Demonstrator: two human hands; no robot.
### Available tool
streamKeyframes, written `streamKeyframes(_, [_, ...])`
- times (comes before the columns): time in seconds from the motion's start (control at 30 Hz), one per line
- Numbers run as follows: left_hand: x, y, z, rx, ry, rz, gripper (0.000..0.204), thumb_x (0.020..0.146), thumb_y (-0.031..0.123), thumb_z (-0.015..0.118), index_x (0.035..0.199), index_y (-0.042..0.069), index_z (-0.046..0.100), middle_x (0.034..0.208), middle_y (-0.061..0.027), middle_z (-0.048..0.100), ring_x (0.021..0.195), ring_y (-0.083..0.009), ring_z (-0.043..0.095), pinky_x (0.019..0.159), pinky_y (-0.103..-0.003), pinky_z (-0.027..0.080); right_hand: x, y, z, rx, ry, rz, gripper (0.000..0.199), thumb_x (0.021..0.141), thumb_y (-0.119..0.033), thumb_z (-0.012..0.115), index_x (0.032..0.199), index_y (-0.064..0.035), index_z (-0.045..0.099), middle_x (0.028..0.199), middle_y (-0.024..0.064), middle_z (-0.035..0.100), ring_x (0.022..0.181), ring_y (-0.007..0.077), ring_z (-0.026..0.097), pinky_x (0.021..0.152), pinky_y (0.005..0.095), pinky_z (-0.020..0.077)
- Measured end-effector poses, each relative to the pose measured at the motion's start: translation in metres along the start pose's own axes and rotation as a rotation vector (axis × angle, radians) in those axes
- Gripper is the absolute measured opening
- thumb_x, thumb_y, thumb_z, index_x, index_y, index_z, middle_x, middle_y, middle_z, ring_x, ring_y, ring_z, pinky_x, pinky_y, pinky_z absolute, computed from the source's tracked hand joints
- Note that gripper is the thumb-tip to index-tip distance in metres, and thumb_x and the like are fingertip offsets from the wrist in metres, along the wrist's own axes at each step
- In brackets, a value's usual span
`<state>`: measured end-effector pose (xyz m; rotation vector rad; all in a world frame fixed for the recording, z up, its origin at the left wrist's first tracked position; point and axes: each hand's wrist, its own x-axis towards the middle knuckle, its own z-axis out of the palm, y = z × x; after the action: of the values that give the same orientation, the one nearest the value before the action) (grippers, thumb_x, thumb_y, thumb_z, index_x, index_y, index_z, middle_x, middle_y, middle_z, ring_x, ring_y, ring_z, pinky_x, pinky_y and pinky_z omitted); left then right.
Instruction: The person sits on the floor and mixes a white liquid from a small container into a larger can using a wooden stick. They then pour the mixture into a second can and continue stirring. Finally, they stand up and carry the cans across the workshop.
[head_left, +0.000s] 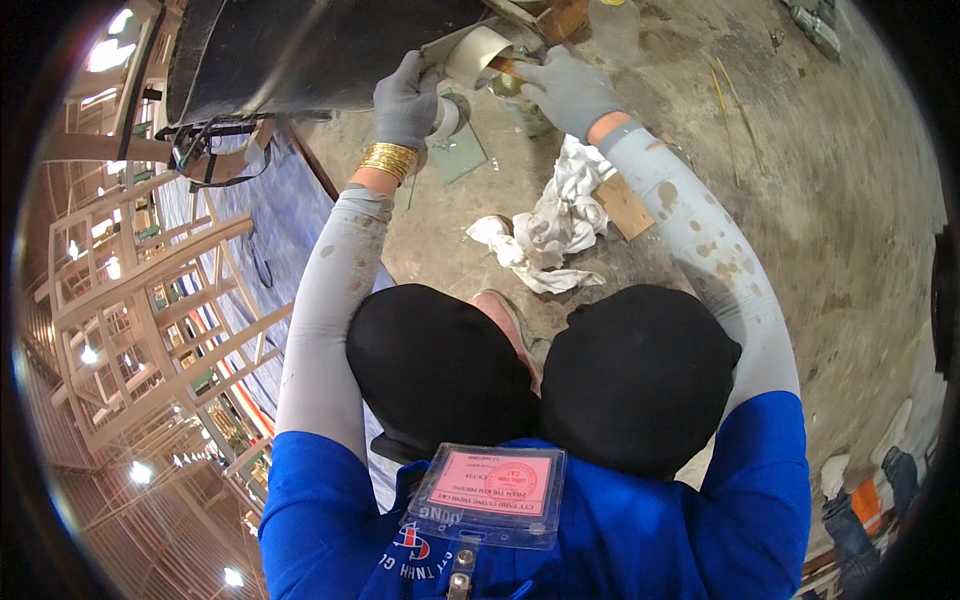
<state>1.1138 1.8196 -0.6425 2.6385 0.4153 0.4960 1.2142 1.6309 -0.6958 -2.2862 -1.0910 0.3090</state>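
Above both hands, a big black panel [300,50] fills the top of the view, its upper part cut off by the frame. Left of the grip and below the panel lies a blue sheet [250,220], with pale wooden frames [150,290] beyond it, bent by the lens. Right of the grip spreads a bare concrete floor [820,200].

Below the hands, toward the person, two black-clad knees [540,370] hide the floor under them. A white rag [550,225] lies crumpled just below the right hand, and a small wood block [624,206] touches its right edge. Lower still hangs a clear badge sleeve [490,492] holding a pink rectangular card, clipped at the blue shirt.

The left hand [405,100], in a grey glove with gold bangles [388,160] at the wrist, is closed on the panel's lower edge and on a roll of tape [447,115], partly hidden behind its fingers. A grey-green flat piece [458,150] lies just below it.

The right hand [568,92], also grey-gloved, curls around a small brownish object [507,68] between the hands; what it is I cannot tell. A tan strip [475,52] curves up from this spot to the panel's edge. A clear bottle [613,25] stands just above the right hand, cut off at the top.
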Motion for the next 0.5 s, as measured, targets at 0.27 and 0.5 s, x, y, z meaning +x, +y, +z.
streamKeyframes(0.27, [0.005, 0.005, 0.005, -0.019, 0.03, -0.063, 0.013, 0.079, 0.014, 0.057, 0.091, 0.008, 0.057, 0.075, -0.0168, 0.061, 0.073, -0.0346, 0.06, 0.058, -0.034, 0.047, -0.014, 0.003, 0.011, 0.082, 0.014, -0.044, 0.032, 0.085, -0.033, 0.048, 0.116, -0.0326, 0.053, 0.1, 0.0128, 0.05, 0.082, 0.0303, 0.058, 0.071, 0.04, 0.0485])
streamKeyframes(0.5, [0.0, -0.003, 0.002, -0.094, 0.009, -0.166, 0.018, 0.08, 0.014, 0.058, 0.096, 0.006, 0.059, 0.08, -0.0141, 0.064, 0.072, -0.0197, 0.065, 0.063, -0.028, 0.047, -0.031, -0.006, 0.02, 0.074, 0.173, -0.079, 0.028, 0.085, -0.025, 0.049, 0.112, -0.0265, 0.056, 0.099, 0.0112, 0.05, 0.083, 0.0294, 0.058, 0.069, 0.0391, 0.0498])
